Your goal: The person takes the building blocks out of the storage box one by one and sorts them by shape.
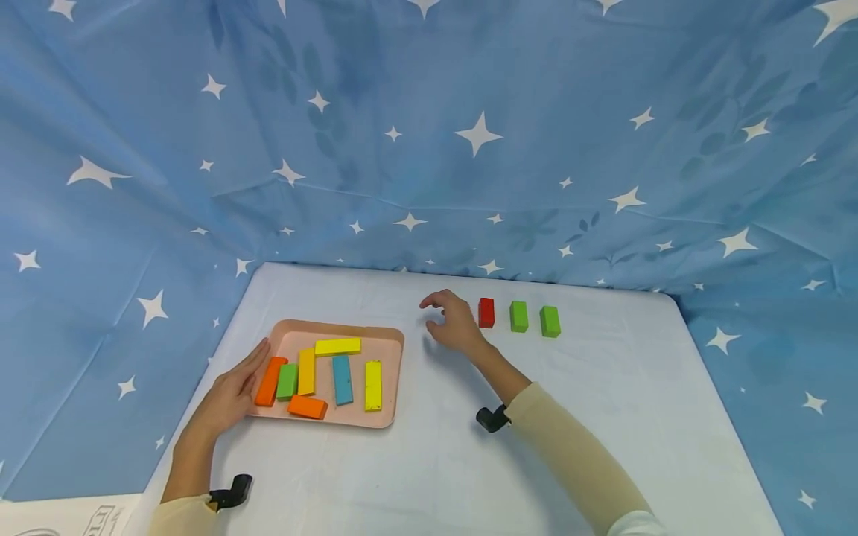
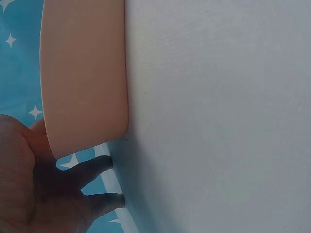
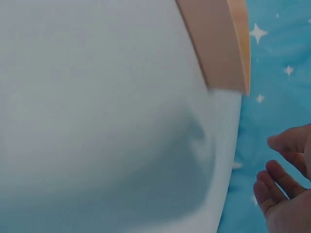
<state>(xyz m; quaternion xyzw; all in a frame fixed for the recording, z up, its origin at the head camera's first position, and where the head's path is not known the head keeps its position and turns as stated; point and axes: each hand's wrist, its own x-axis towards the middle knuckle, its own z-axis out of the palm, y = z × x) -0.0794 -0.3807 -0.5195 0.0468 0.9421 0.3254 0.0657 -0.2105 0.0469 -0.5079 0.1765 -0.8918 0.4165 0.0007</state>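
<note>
My left hand (image 1: pixel 231 396) lies along the left side of a shallow pink tray (image 1: pixel 395 387), fingers fairly straight against its wall. In the left wrist view the thumb side meets the corner of the tray (image 2: pixel 85 77). Inside the tray are several blocks: a blue block (image 1: pixel 342 380), a green block (image 1: pixel 287 382), an orange block (image 1: pixel 271 381) and a yellow block (image 1: pixel 373 385) among them. Above the table, between the tray and a red block (image 1: pixel 486 313), my right hand (image 1: pixel 457 324) hovers with loosely bent fingers, thumb apart, holding nothing.
Right of the red block stand two green blocks (image 1: pixel 519 316) in a row on the white table (image 1: pixel 603 387). A blue curtain (image 1: pixel 429 149) with white stars hangs behind the table's far edge. Printed paper (image 1: pixel 80 517) shows at the lower left.
</note>
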